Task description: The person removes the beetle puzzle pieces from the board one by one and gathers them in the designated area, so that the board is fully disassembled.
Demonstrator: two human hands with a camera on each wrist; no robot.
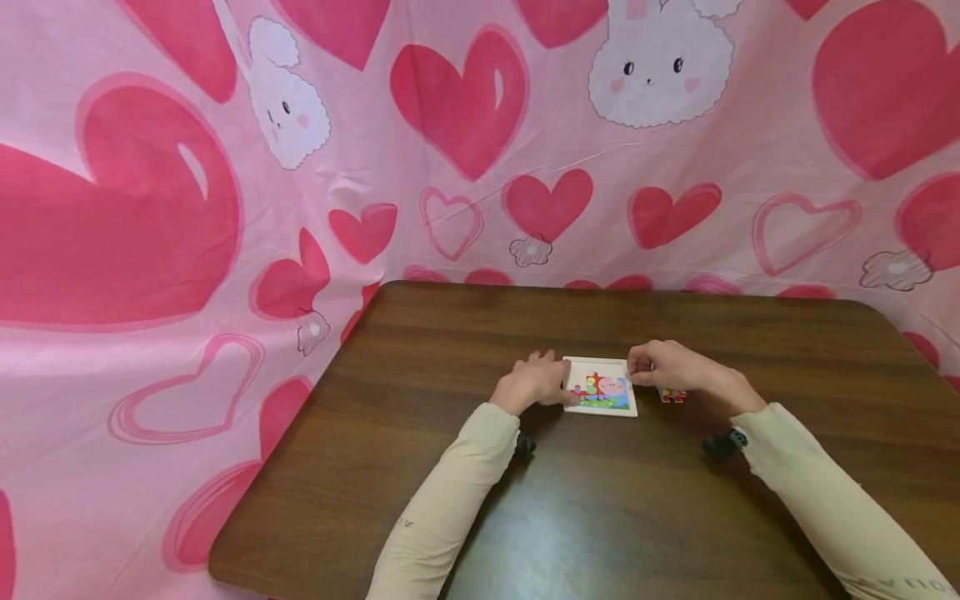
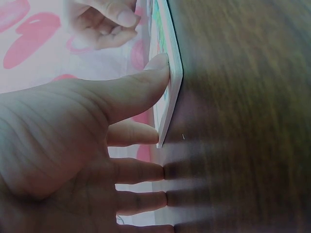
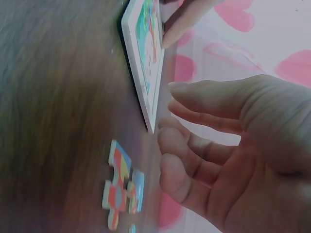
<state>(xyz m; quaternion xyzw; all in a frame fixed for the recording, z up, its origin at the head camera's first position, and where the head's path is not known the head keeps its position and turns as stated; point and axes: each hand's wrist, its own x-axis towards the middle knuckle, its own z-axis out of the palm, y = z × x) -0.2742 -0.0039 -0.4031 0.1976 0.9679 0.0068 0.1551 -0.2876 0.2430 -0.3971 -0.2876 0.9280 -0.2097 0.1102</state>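
A small jigsaw puzzle board (image 1: 600,412) with a white rim lies on the table, holding a partly assembled colorful cartoon picture. At its left side is my left hand (image 1: 534,382). In the left wrist view its thumb (image 2: 158,63) rests on the board's rim while the other fingers extend straight down to the tabletop. My right hand (image 1: 669,365) hovers by the board's right edge, fingers loosely bent; the right wrist view shows nothing between thumb and fingertips. Loose jigsaw pieces (image 3: 115,194), red, yellow and blue, lie on the table beneath that hand.
The brown wooden table (image 1: 450,333) has rounded corners. Behind it and to its left hangs a pink cloth (image 1: 465,208) with hearts and rabbits. Dark wrist cameras sit under both sleeves.
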